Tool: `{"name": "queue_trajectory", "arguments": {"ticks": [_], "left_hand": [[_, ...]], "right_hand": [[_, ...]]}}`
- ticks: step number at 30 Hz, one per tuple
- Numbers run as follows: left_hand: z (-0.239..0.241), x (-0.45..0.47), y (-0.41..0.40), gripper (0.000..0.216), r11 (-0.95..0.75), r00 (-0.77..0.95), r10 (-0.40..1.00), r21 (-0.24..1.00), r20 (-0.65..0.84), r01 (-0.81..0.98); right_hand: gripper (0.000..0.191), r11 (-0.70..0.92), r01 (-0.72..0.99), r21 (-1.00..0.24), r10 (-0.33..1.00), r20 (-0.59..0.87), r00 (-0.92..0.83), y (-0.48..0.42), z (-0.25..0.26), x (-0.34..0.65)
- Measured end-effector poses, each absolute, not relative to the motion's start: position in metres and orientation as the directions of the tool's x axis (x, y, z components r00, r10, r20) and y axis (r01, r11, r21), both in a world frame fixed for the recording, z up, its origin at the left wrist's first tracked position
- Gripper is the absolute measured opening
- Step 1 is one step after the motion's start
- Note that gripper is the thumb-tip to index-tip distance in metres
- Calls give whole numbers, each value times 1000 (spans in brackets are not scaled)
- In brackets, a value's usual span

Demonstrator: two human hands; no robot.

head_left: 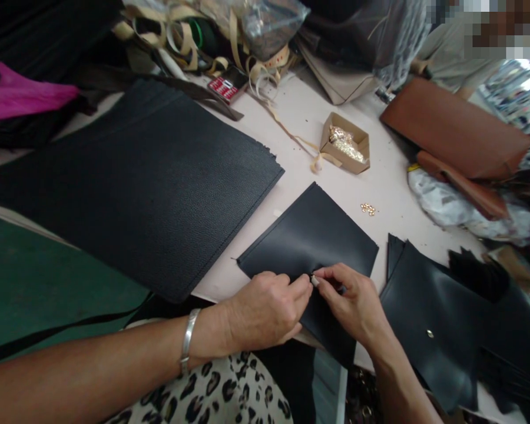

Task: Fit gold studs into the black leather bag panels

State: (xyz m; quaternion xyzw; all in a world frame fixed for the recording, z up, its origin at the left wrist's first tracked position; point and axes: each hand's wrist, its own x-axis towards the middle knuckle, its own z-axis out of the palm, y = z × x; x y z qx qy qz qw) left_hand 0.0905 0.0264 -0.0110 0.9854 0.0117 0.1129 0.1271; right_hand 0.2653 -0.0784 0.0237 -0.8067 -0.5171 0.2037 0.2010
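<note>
A small black leather panel (309, 232) lies on the white table near the front edge. My left hand (265, 309) and my right hand (353, 303) meet on its near edge, fingertips pinched together around a tiny pale piece that I cannot make out. Both hands press on the panel. A silver bracelet (188, 341) circles my left wrist.
A large stack of black leather sheets (141, 182) fills the left. A cardboard box of gold fittings (345, 143) and loose gold studs (368, 208) lie beyond the panel. More black pieces (428, 330) sit right; brown leather bags (454, 126) and another person at far right.
</note>
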Motion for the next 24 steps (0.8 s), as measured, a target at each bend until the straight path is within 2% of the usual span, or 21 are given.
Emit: {"name": "queue_trajectory", "arguments": {"ticks": [8,12,16,24], "left_hand": [[-8,90,27,55,-957,976,59,291,211,-5],[-10,90,26,49,-954,976,51,300,213,-16],[-14,90,27,43,-958,975,45,287,219,-20],[-11,90,29,44,-950,984,16,309,179,-41]], "right_hand": [[14,-458,738,-495,888,-218,405,-69,29,263],[14,-587,665,-462,809,-376,452,-59,35,267],[12,-657,632,-411,736,-528,423,-46,39,275],[6,-709,646,-282,641,-640,424,-26,42,283]]}}
